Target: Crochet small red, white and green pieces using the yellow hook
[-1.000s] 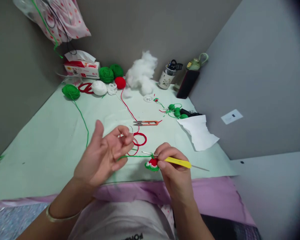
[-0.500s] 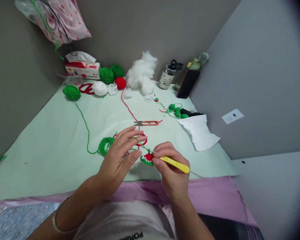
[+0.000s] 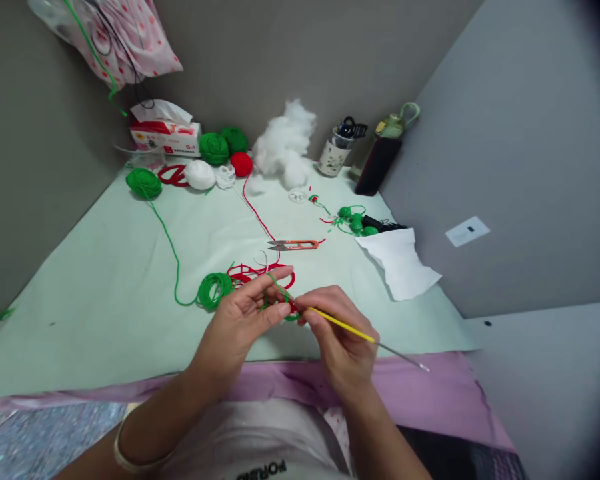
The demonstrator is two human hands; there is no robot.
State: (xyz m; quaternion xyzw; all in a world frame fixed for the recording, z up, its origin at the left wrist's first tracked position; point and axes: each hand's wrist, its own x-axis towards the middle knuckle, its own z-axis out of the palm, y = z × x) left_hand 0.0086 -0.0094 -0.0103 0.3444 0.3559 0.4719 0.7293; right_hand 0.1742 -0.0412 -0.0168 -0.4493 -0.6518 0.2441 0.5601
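My right hand (image 3: 337,330) is closed around a crochet hook (image 3: 347,326) with a yellow handle. The hook's other metal end sticks out past my palm toward the lower right. A small red, white and green crocheted piece (image 3: 292,315) sits between my hands, mostly covered by fingers. My left hand (image 3: 247,313) pinches its edge with the thumb and bent fingers, while the index finger stretches out with green yarn (image 3: 276,283) running over it. The hook's tip lies at the piece, too small to make out. Close to my left hand lie a green yarn coil (image 3: 214,291) and red yarn strands (image 3: 240,272).
Orange thread snips (image 3: 297,245) lie beyond my hands. Along the back are green yarn balls (image 3: 214,149), a white one (image 3: 199,175), a red one (image 3: 241,165), fluffy stuffing (image 3: 285,147), a cup (image 3: 335,153) and a dark phone (image 3: 379,165). White paper (image 3: 397,263) rests at right.
My left hand's fingers have curled in from a flatter pose and closed on the crocheted piece. The hook has rotated in my right hand, showing its rear metal end.
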